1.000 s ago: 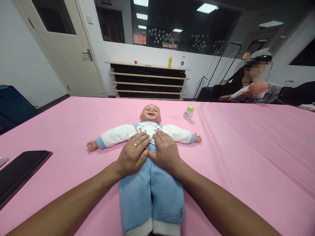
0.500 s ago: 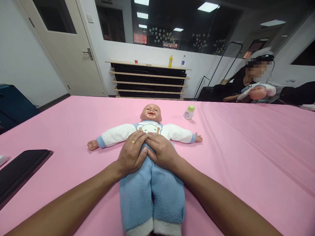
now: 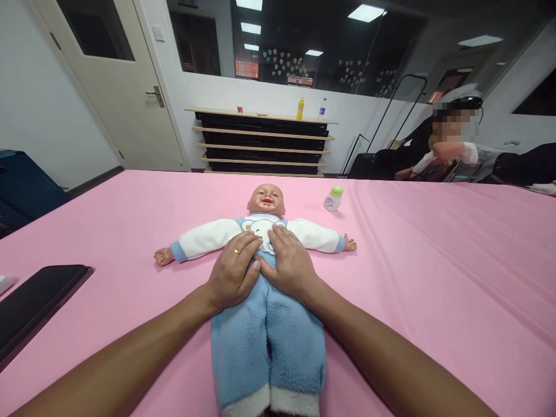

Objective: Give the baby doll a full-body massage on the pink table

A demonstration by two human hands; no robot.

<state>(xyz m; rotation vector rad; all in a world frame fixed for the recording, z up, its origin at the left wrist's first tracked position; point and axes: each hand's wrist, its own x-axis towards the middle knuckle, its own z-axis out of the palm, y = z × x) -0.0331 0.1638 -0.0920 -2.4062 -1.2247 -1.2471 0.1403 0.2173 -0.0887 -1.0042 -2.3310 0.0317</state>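
Observation:
A baby doll [image 3: 266, 200] lies on its back on a pink sheet [image 3: 412, 278], head away from me and arms spread wide. It wears a white top with blue cuffs and an animal face on the chest, and fuzzy blue trousers [image 3: 269, 341] with pale hems. My left hand [image 3: 234, 269], a gold ring on one finger, rests flat on the doll's belly. Beside it my right hand [image 3: 289, 260] lies flat on the right side of the belly and lower chest. Both hold nothing, and the thumbs are close together over the waistband.
A small bottle with a green cap [image 3: 333, 198] stands right of the doll's head. A black flat case [image 3: 43, 301] lies at the left. Behind are a low shelf unit [image 3: 260, 145] with bottles and, at the right, a person [image 3: 425, 145] with another doll.
My right hand has turned and its fingers have moved up, away from the left fingers, uncovering more of the animal face. The left hand stays put. The other person's doll has moved.

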